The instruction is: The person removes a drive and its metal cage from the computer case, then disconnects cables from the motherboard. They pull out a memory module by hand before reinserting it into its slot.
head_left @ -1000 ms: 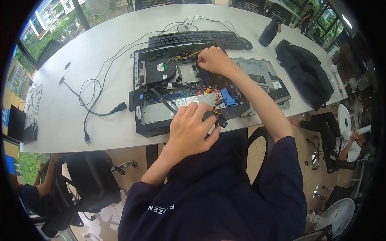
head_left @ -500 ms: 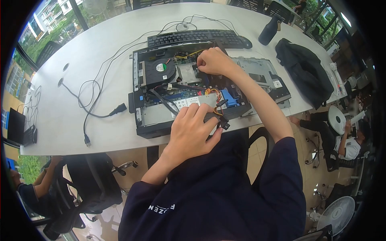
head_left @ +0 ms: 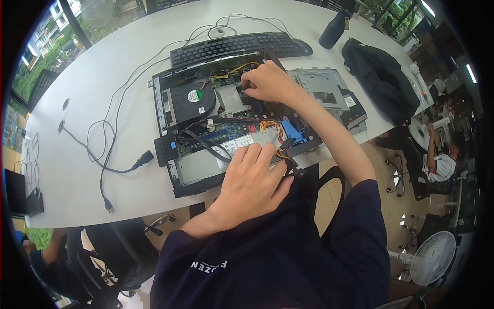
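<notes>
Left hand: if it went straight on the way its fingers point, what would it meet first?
The silver labelled unit at the near edge of the open computer case; the left hand seems to touch it with its fingertips, though depth is unclear.

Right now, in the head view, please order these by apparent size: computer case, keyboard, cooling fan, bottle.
1. computer case
2. keyboard
3. cooling fan
4. bottle
The bottle stands farther from the camera, so places 3 and 4 are unsure.
</notes>
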The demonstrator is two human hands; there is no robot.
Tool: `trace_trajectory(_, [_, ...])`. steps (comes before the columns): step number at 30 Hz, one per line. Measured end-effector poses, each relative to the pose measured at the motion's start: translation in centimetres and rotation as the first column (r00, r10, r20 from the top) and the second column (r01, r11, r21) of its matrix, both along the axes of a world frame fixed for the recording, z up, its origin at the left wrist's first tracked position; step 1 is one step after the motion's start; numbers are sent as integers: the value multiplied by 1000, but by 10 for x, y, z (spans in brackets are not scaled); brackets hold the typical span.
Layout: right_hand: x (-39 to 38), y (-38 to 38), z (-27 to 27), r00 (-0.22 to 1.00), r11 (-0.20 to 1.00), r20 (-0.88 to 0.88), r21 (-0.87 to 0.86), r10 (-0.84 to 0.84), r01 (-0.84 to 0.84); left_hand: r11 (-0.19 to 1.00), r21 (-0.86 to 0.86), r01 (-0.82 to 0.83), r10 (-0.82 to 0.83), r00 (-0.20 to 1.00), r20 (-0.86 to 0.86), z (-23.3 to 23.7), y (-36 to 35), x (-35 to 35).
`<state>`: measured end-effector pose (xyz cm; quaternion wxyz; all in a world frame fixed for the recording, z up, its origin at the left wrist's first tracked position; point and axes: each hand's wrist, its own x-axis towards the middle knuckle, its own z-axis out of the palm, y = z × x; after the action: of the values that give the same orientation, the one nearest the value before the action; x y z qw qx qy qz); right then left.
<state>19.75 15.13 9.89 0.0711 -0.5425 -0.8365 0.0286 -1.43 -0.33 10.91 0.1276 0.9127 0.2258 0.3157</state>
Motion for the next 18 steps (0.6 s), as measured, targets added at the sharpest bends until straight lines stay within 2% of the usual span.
trace_trajectory(2, [1, -2, -2, 1000, 1000, 10, 18, -9, 9, 1000, 9, 17, -17, 1000, 1, 0, 2, 0])
trace_trajectory(4, [2, -3, -7, 993, 979, 109, 197, 41, -62, 1000, 5, 29, -29, 1000, -1, 1, 4, -1])
trace_trajectory(5, [1, -3, -11, 993, 979, 111, 194, 38, -59, 999, 3, 37, -37, 999, -6, 0, 4, -2])
trace_trajectory(7, [-1, -1, -15, 971, 948, 230, 291, 59, -126, 999, -1, 43, -43, 999, 6, 0, 5, -2])
trace_trajectory(10, [-2, -1, -17, 949, 953, 306, 259, 72, -156, 999, 2, 43, -43, 999, 23, -2, 5, -3])
trace_trajectory(18, [2, 4, -28, 927, 963, 370, 224, 56, -147, 1000, 19, 18, -18, 999, 44, -7, 1, -2])
